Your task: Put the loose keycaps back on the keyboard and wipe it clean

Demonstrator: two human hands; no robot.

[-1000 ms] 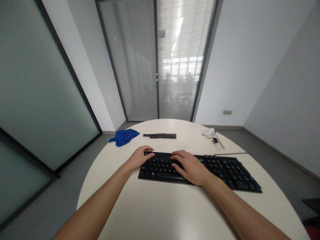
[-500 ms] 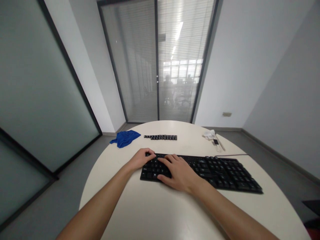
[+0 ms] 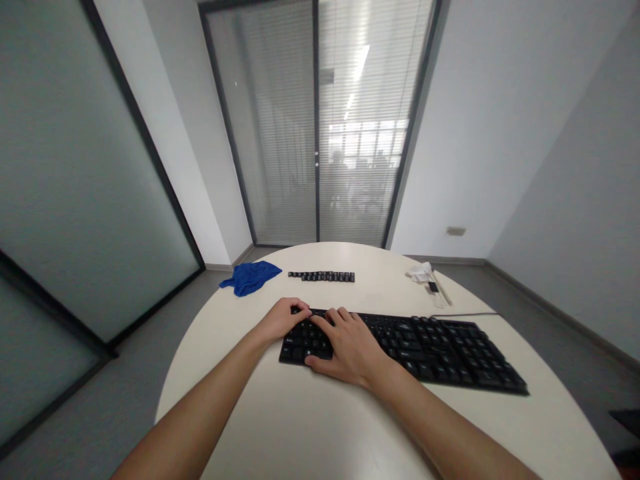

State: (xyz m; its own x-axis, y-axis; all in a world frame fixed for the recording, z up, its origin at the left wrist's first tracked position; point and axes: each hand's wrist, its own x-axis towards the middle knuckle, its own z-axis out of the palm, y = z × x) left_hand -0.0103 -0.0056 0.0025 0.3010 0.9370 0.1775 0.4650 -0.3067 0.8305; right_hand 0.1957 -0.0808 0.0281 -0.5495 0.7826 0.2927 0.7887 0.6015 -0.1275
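Note:
A black keyboard (image 3: 440, 350) lies across the table, its left end under both my hands. At its far left corner is my left hand (image 3: 286, 319), closed, with bent fingers at the edge and the thumb over the top keys. My right hand (image 3: 347, 348) rests on the left part of the keys, open, thumb apart from the fingers and index finger stretched toward the left thumb. The tips of some right fingers are hidden behind the hand. Beyond the keyboard, several loose black keycaps (image 3: 329, 276) stand in rows.
The round white table (image 3: 300, 427) carries a crumpled blue cloth (image 3: 251, 277) at its far left. At the far right lie a crumpled white tissue (image 3: 419, 272), a thin light stick (image 3: 443, 288) and a small black item (image 3: 433, 287). The keyboard's cable (image 3: 470, 314) runs off to the right.
My right hand has slid a little to the left over the keys, its index finger now close to the left thumb. My left hand stays at the keyboard's corner.

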